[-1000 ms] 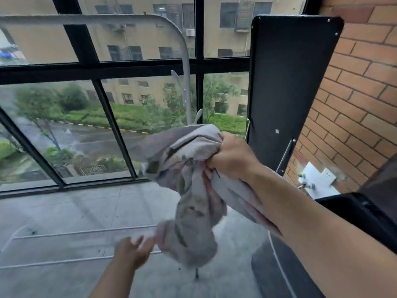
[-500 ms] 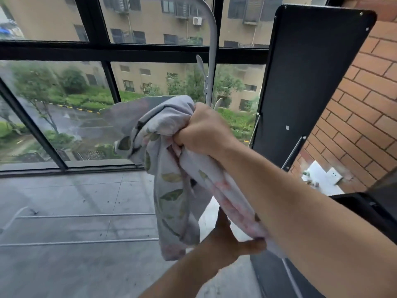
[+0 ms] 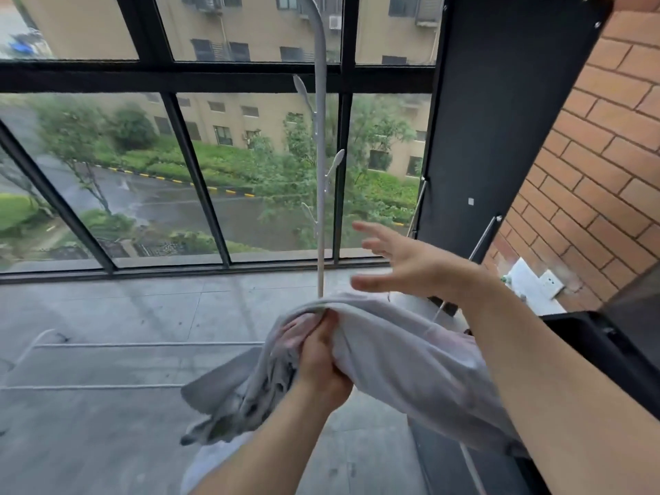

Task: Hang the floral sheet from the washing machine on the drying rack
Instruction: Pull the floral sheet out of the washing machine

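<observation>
Now left hand (image 3: 321,362) grips bunched floral sheet (image 3: 403,355) mid-air, fingers (image 3: 324,334) curled round fold; right hand (image 3: 410,269) hovers just above, fingers spread wide, empty. Sheet not yet on drying rack (image 3: 143,345) rails, lower left. I'd find hem, shake flat, drape evenly.

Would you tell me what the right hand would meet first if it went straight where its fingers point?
Likely the white upright pole, just left of the right hand and its open fingers, though depth is unclear.
</observation>
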